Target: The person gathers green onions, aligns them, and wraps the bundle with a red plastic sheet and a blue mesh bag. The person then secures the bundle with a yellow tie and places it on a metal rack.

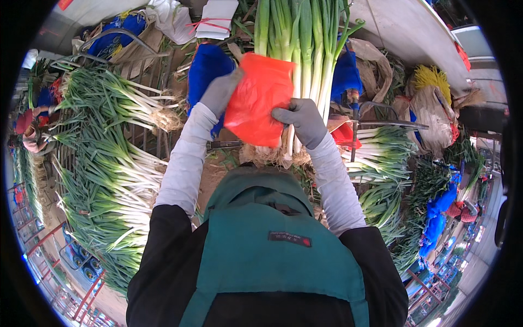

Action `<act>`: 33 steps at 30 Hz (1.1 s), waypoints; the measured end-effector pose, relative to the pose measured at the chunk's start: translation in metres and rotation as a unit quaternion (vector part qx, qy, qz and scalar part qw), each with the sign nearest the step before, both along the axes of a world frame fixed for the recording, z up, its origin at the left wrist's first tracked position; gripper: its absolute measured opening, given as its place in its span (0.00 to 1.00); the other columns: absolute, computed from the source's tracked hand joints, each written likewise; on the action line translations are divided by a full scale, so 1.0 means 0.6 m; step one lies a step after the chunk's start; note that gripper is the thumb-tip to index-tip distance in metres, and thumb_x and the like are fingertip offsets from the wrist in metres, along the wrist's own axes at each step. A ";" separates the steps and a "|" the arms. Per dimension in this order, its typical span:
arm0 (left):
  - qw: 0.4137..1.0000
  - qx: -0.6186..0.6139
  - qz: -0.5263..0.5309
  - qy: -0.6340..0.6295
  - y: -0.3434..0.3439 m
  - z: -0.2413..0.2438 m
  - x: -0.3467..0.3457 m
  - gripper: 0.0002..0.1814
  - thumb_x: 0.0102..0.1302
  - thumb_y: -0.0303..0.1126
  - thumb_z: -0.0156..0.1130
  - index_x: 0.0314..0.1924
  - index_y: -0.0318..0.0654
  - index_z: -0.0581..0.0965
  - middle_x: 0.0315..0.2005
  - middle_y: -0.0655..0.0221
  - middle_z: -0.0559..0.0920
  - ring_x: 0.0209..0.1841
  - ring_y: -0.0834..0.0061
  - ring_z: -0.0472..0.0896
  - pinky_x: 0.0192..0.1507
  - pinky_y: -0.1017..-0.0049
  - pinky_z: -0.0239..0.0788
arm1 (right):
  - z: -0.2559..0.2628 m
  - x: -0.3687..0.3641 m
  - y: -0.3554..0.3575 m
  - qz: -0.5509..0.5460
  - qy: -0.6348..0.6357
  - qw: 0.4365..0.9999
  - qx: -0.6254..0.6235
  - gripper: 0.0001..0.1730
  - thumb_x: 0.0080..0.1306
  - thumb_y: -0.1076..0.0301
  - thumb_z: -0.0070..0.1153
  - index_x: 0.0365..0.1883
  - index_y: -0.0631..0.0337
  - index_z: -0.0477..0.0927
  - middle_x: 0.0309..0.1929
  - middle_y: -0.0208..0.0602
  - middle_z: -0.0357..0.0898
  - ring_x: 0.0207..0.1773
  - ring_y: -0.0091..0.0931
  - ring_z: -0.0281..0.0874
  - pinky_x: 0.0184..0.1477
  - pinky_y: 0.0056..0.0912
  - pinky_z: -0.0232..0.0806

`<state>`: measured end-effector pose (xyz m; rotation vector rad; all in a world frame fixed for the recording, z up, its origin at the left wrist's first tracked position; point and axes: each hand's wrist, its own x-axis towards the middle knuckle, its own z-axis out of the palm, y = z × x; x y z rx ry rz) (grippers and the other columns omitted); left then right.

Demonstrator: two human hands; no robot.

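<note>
Between my two gloved hands I hold a red plastic sheet or bag (261,100); which of the two it is I cannot tell. My left hand (224,90) grips its upper left edge, its fingertips partly hidden. At the lower right edge, the thumb and fingers of my right hand (301,120) pinch it. Beneath the red plastic lies a bundle of long green onions (302,53), leaves away from me and roots towards my apron. The plastic covers part of the white stalks. Blue cloth padding (208,73) shows on the left of the bundle, and more blue padding (346,75) on its right.
Heaps of green onions lie on the left (118,180) and right (380,155). A stack of white cards (215,18) tied with red string sits at the back. Metal bars (392,122) stick out on the right. People (34,131) work farther off.
</note>
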<state>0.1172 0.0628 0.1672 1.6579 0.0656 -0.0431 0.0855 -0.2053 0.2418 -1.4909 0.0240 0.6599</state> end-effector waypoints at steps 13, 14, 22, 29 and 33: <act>0.973 -0.140 -0.101 0.154 -0.161 0.133 -0.119 0.15 0.62 0.24 0.74 0.49 0.31 0.83 0.33 0.68 0.87 0.20 0.87 0.76 0.23 0.82 0.67 | 0.020 -0.039 -0.048 -0.164 -0.049 0.980 0.103 0.15 0.70 0.67 0.70 0.47 0.70 0.85 0.34 0.31 0.86 0.31 0.17 0.77 0.33 0.20 0.67; 0.959 -0.197 -0.092 0.181 -0.159 0.131 -0.117 0.13 0.64 0.22 0.72 0.48 0.31 0.82 0.32 0.68 0.87 0.19 0.86 0.75 0.22 0.82 0.67 | 0.020 -0.045 -0.051 -0.195 -0.064 0.971 0.122 0.15 0.72 0.66 0.68 0.46 0.72 0.86 0.32 0.30 0.85 0.29 0.16 0.75 0.33 0.20 0.67; 0.991 0.042 -0.125 -0.007 -0.155 0.117 -0.064 0.13 0.59 0.29 0.70 0.44 0.33 0.82 0.24 0.64 0.85 0.29 0.71 0.85 0.33 0.73 0.73 | 0.022 -0.069 -0.097 -0.230 -0.182 0.955 -0.040 0.14 0.69 0.66 0.66 0.33 0.73 0.87 0.23 0.28 0.80 0.25 0.15 0.73 0.29 0.21 0.64; 0.925 0.366 -0.091 -0.041 -0.147 0.092 0.010 0.13 0.57 0.42 0.68 0.35 0.42 0.88 0.30 0.51 0.86 0.39 0.47 0.86 0.42 0.59 0.77 | 0.004 -0.078 -0.282 -0.164 -0.215 0.849 -0.453 0.12 0.66 0.66 0.65 0.42 0.68 0.87 0.35 0.37 0.88 0.37 0.28 0.85 0.41 0.32 0.74; 0.889 0.420 -0.181 0.017 -0.186 0.131 0.014 0.17 0.61 0.47 0.64 0.38 0.44 0.90 0.34 0.51 0.87 0.42 0.48 0.86 0.47 0.57 0.78 | 0.117 -0.084 -0.199 -0.156 -0.495 0.752 -0.406 0.29 0.56 0.63 0.77 0.56 0.61 0.85 0.51 0.44 0.87 0.52 0.41 0.84 0.57 0.45 0.74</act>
